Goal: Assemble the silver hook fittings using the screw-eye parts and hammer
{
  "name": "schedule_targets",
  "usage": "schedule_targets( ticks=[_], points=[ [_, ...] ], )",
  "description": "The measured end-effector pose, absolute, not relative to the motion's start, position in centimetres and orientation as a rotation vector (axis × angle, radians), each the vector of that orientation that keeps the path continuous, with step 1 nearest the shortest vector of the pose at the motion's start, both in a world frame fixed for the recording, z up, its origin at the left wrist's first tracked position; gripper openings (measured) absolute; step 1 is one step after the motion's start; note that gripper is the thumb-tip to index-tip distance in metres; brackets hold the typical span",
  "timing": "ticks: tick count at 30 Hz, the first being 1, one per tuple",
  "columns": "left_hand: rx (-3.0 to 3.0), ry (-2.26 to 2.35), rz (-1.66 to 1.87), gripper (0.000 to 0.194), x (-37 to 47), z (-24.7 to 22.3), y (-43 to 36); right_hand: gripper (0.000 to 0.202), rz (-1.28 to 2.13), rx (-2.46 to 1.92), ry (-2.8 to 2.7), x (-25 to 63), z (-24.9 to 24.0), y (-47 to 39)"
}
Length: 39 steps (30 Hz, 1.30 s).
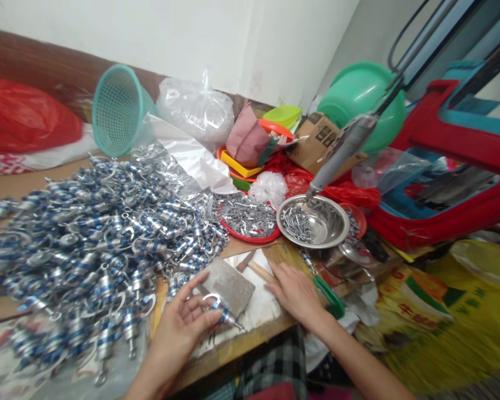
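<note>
My left hand (185, 322) is closed on a small silver and blue swivel hook (225, 314), held between thumb and fingers with its eye end pointing down to the right. Behind and below the hook lies a flat grey metal block (231, 286) on white paper. My right hand (295, 291) has its fingers at the wooden handle of a hammer (260, 272); the narrow dark head lies just past the block's far corner. Part of the grip is hidden under the fingers. A big heap of similar hooks (100, 239) spreads over the table to my left.
A red tray (261, 240) of small metal pieces and a steel bowl (337, 239) of pins stand beyond my hands. A grey cylindrical tool (344, 150) hangs over the bowl. A green handle (331, 300) lies to the right. A teal basket (119, 111) lies tipped behind the heap.
</note>
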<state>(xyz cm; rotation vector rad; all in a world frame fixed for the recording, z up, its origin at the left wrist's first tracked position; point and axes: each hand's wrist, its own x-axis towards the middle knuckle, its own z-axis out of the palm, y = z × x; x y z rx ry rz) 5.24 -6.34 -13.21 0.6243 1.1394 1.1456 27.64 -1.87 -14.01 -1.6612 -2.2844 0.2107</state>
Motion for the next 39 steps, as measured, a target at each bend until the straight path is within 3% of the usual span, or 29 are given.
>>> schedule_targets(
  ticks=[6, 15, 21, 31, 33, 37, 39],
  points=[
    [0.605, 1.136, 1.171, 0.073, 5.4, -13.0, -6.4, 0.019, 0.383, -1.661, -2.203, 28.5, -13.0, -2.6],
    [0.603, 1.124, 1.165, 0.077, 5.4, -13.0, -6.4, 0.044, 0.189, -1.178, -2.512, 25.7, -9.7, -7.2],
    [0.620, 1.129, 1.162, 0.080, 5.3, -13.5, -6.4, 0.056, 0.043, -1.018, -2.310, 25.9, -9.5, -7.5],
    [0.621, 1.143, 1.188, 0.079, 5.5, -13.2, -6.4, 0.051, 0.227, -1.122, -2.331, 26.5, -11.2, -8.3],
    [0.652, 1.178, 1.180, 0.073, 5.4, -13.2, -6.4, 0.042, 0.370, -1.239, -2.249, 26.6, -11.9, -7.2],
    [0.909, 1.380, 1.043, 0.027, 4.9, -12.9, -6.4, 0.039, 0.491, -1.488, -2.035, 27.5, -13.1, -3.3],
    [1.099, 1.469, 1.036, 0.018, 4.7, -12.8, -6.4, 0.034, 0.529, -1.547, -2.141, 27.9, -13.1, -1.2]
  ],
)
